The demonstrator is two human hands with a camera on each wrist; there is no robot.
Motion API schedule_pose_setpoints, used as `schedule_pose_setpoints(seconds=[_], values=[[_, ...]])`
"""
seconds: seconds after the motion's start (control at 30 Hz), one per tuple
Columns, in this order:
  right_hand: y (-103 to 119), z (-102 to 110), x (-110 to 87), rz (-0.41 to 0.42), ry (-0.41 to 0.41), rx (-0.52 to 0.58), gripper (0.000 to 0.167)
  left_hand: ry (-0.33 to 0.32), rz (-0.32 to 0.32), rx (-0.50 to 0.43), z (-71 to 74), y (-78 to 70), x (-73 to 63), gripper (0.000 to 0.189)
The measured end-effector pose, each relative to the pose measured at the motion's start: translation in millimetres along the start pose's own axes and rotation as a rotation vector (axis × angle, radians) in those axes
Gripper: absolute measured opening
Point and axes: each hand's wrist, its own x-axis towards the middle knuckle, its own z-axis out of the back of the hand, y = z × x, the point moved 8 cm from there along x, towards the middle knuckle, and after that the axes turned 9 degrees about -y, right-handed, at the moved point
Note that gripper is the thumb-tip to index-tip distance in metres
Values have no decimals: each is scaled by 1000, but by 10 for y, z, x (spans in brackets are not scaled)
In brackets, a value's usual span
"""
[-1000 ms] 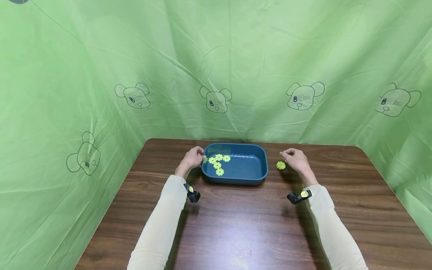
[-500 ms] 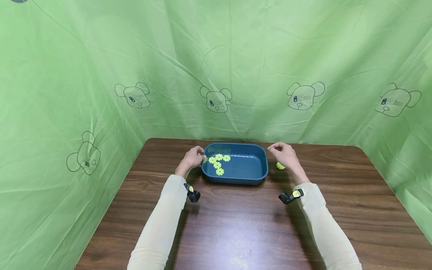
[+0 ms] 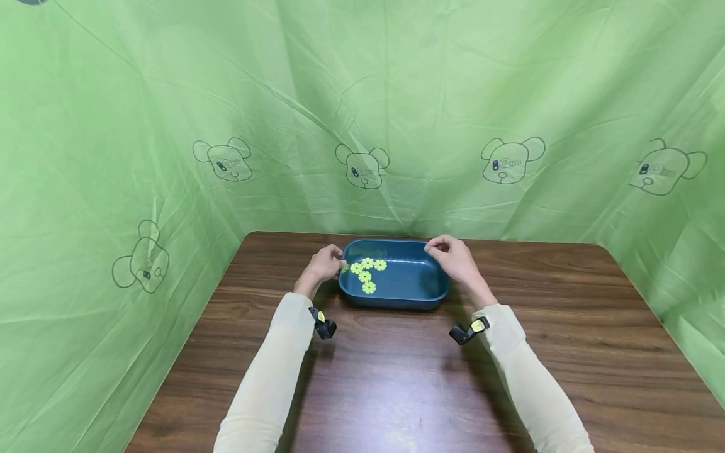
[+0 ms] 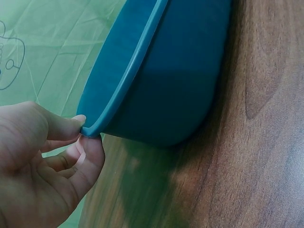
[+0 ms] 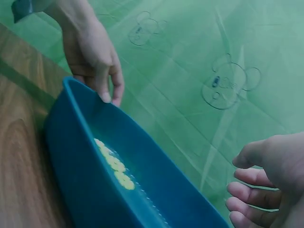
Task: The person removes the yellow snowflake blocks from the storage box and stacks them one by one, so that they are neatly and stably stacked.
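Note:
In the head view a blue plastic tub [image 3: 404, 303] sits on the wooden table, several small yellow flower-shaped pieces [image 3: 365, 277] lying on the left side of its floor. My left hand [image 3: 324, 264] pinches the rim at the left end, thumb and finger on either side, as the left wrist view shows. My right hand [image 3: 455, 259] hovers over the tub's right end, thumb and forefinger tips drawn close together. In the right wrist view the fingers of my right hand [image 5: 270, 183] are bent; I cannot tell whether something thin is between them.
The brown table [image 3: 566, 314] ends at its back edge against a green curtain [image 3: 442, 201] printed with bear-head outlines. Green fabric also closes in the left and right sides. Dark camera mounts sit on both wrists over the pale sleeves [image 3: 501, 333].
My right hand has moved left from beside a yellow flower piece on the table to over the tub's right end; that piece is now out of sight. The left hand and tub stay put.

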Motion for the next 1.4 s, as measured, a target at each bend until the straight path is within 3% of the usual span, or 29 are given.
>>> schedule_pose_setpoints(seconds=[0.57,0.83,1.4], values=[[78,-655,-201,-2,107,12,16,2,-2,-2,7,-38,-31,27],[137,-943,-194,22,148,26,18,0,-6,7,11,-40,-32,28],[191,-1412,-80,60,352,-129,14,5,-2,-1,8,-7,-10,28]])
